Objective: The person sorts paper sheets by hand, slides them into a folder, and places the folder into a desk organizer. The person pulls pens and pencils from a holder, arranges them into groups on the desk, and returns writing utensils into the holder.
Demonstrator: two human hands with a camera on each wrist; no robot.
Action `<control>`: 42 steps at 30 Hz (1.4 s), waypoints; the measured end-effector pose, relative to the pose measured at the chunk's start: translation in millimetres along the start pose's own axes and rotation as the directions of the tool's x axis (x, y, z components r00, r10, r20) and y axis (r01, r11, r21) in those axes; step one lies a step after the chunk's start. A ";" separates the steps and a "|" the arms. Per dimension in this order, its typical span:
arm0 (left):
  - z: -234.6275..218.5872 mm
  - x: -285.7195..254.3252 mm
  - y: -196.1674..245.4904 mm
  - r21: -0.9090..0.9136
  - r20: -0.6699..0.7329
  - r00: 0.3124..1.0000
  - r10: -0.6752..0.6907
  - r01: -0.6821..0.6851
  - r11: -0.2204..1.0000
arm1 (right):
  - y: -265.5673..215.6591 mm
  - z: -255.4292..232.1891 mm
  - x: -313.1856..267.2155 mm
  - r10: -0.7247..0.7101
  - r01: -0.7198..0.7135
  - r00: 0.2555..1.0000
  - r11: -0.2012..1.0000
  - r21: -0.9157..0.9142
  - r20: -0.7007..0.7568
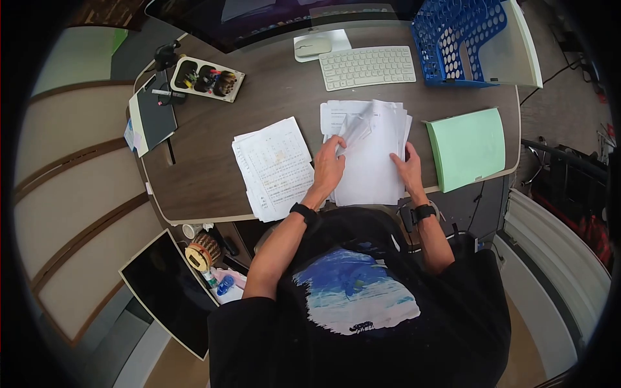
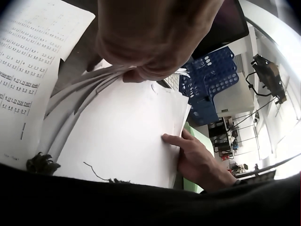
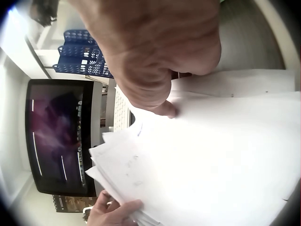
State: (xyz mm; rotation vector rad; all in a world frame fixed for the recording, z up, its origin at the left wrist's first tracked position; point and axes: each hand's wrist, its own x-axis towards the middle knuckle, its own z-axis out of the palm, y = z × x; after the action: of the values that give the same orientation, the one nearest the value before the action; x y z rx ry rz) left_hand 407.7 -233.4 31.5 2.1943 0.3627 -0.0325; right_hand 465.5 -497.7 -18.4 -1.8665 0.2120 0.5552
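A stack of white paper sheets (image 1: 372, 171) lies in front of the person, its top sheets bent up and curling at the left. The left hand (image 1: 330, 165) grips these lifted sheets by their left edge, thumb on top; in the left wrist view their edges fan out below the hand (image 2: 155, 42). At the stack's right edge is the right hand (image 1: 407, 169), its thumb on the top sheet and its other fingers along the side, partly hidden. A second pile of printed sheets (image 1: 275, 165) lies left of the left hand.
Right of the stack lies a green folder (image 1: 469, 149). A keyboard (image 1: 367, 68) and mouse (image 1: 312, 47) stand beyond it, below a monitor (image 3: 61, 136). A blue perforated basket (image 1: 453, 48) is at the back right, a pen holder (image 1: 207, 79) at the back left.
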 end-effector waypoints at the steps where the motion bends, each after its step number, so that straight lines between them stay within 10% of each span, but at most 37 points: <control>1: -7.1 -2.3 6.4 -0.084 0.047 0.998 -0.051 0.055 0.995 | 4.2 -0.5 -2.0 -0.069 0.071 0.996 0.997 0.041 -0.063; 12: -45.6 -28.0 9.4 -0.261 0.355 0.933 0.059 0.038 0.965 | 14.1 -15.8 -4.5 0.108 -0.097 0.994 0.966 0.238 -0.032; 21: -90.3 -68.6 -57.7 -0.086 -0.207 0.963 -0.170 0.156 0.984 | -0.1 -8.2 8.7 -0.236 0.150 0.918 0.951 -0.272 -0.318; 28: -143.3 -148.6 -157.7 0.152 -0.419 0.827 -0.374 0.470 0.869 | -54.7 99.7 -12.2 -0.220 0.295 0.918 0.934 -0.199 0.329; 30: -145.5 -161.4 -178.1 0.079 -0.261 0.829 -0.495 0.529 0.845 | -42.9 144.9 -12.5 -0.139 0.259 0.858 0.948 -0.184 0.495; 42: -195.2 -145.9 -188.7 0.023 -0.083 0.798 -0.597 0.600 0.800 | -70.4 223.3 -51.6 -0.071 0.270 0.924 0.815 -0.512 0.375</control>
State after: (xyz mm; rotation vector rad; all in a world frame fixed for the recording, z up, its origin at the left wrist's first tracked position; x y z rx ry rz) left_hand 196.3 -9.1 25.3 2.0430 1.1022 -0.3151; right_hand 388.2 -272.1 5.3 -2.2771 -0.3970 0.8679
